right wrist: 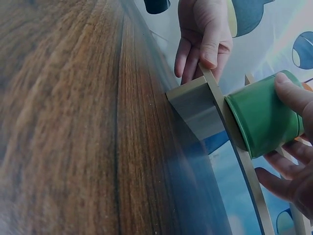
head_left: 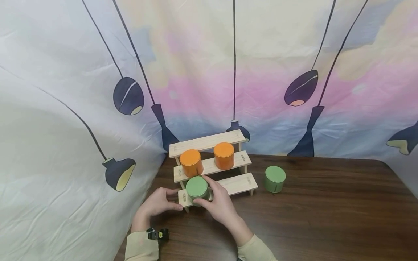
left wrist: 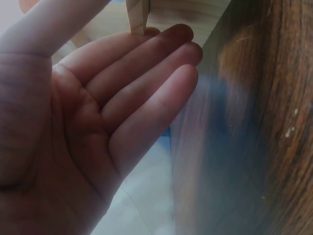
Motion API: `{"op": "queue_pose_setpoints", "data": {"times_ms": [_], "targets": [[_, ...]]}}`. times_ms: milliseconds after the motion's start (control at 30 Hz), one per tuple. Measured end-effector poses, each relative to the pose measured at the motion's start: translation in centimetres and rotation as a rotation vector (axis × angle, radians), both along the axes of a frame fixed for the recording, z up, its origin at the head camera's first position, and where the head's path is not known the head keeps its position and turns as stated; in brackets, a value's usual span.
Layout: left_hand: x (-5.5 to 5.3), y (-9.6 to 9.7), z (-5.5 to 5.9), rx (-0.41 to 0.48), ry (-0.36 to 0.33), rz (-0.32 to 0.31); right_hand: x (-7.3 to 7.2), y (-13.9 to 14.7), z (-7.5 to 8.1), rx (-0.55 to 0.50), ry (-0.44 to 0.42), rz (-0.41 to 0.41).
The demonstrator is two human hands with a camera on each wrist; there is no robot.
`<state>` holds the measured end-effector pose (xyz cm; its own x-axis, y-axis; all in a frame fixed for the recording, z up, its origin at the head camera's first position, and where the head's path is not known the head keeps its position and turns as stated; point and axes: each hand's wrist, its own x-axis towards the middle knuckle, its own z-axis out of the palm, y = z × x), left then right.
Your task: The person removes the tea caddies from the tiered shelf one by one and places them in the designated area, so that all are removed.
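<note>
Right hand point(head_left: 219, 203) is pinching a green can point(head_left: 197, 187) between thumb and fingers on the wooden shelf point(head_left: 206, 143)'s bottom step point(head_left: 236, 184); left hand point(head_left: 159, 201) is pinching that step's end!

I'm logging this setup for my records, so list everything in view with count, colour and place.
Orange canisters: 2, orange, middle step
Green canisters: 2, green, one on bottom step, one right of the rack
Wooden rack: 1, pale, three steps, on the table
Table: 1, dark brown, under the rack
Backdrop: pastel, behind the table
Printed lamps: 7, dark blue, on the backdrop
Wrist device: 1 clearly visible, black, left wrist
Sleeves: 2, beige, forearms
Left hand: 1, bare, at bottom step's left end
Right hand: 1, bare, gripping a green canister
</note>
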<state>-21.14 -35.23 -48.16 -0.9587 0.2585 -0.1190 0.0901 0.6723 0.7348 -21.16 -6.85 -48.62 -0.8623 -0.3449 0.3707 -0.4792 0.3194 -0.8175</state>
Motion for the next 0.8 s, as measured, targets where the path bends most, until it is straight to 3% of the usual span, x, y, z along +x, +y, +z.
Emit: {"op": "queue_pose_setpoints", "data": {"times_ms": [800], "targets": [[-0.14, -0.25, -0.45, -0.003, 0.006, 0.001, -0.11, 0.33, -0.02, -0.032, -0.024, 0.024]]}}
